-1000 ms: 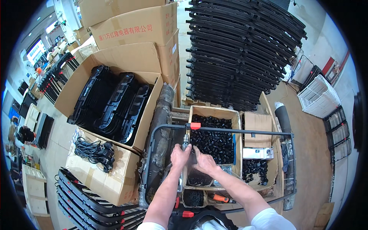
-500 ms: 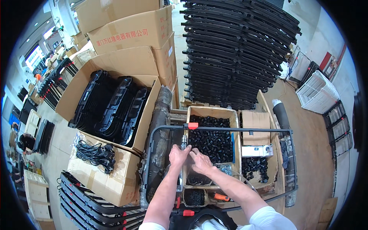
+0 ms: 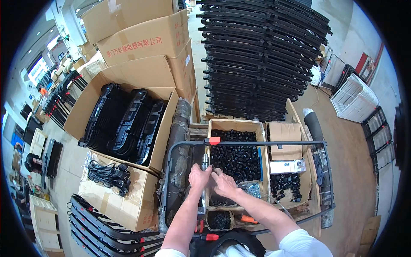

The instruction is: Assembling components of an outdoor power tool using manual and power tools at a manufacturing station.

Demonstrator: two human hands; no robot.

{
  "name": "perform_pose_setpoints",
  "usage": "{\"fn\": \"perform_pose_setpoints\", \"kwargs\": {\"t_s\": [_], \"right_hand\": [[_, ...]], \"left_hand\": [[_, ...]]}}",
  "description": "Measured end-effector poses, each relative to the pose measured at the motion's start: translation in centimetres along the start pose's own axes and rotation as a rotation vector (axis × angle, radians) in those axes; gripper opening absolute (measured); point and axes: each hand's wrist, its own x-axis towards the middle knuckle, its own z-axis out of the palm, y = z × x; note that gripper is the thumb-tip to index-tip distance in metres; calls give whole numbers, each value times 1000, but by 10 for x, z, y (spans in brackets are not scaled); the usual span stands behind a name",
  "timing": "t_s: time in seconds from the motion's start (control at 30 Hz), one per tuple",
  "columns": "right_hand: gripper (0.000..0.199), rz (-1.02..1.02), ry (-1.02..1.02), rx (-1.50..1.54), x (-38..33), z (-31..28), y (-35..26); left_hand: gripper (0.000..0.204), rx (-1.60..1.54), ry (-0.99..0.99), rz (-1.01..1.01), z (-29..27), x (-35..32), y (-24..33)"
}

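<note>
My left hand (image 3: 200, 177) is wrapped round a driver-like tool (image 3: 206, 158) with a silver metal nose. The tool points away from me, its far end close to a red clip (image 3: 215, 140) on the far bar of a black rectangular frame (image 3: 244, 143). Just beside it, my right hand (image 3: 224, 184) has its fingers curled near the tool's body; what they hold, if anything, is hidden. The frame lies across a wooden bin (image 3: 264, 180) of small black plastic caps (image 3: 235, 160). Another red clip (image 3: 212, 237) sits on the frame's near bar.
A carton (image 3: 160, 147) of black moulded panels stands left, with coiled black cables (image 3: 109, 174) on a box in front. Black frames (image 3: 261, 60) are stacked high behind the bin. An orange-handled tool (image 3: 248, 219) lies near a small tub of black screws (image 3: 219, 220).
The view has shifted slightly. Both hands keep almost the same place at the tool, with the right hand's fingers moved very slightly.
</note>
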Motion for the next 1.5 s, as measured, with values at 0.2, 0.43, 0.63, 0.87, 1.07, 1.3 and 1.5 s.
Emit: {"fn": "perform_pose_setpoints", "kwargs": {"t_s": [0.2,0.43,0.63,0.87,1.07,1.3,1.5], "right_hand": [[59,41,-27,-43,-12,-15,-5],[80,103,-42,-54,-23,-27,15],[84,157,-102,-34,-22,-34,18],[75,96,-50,-39,-21,-33,21],[78,155,-73,-24,-17,-25,24],[91,155,-69,-30,-12,-22,32],[93,137,-53,-17,-10,-28,32]], "left_hand": [[63,-4,-20,18,-1,-16,5],[62,55,-2,118,18,-28,23],[63,49,-40,98,20,-28,26],[61,53,28,138,19,-28,27],[61,42,-12,104,14,-23,34],[61,58,-29,57,17,-14,38],[64,60,-55,25,17,-11,42]]}}
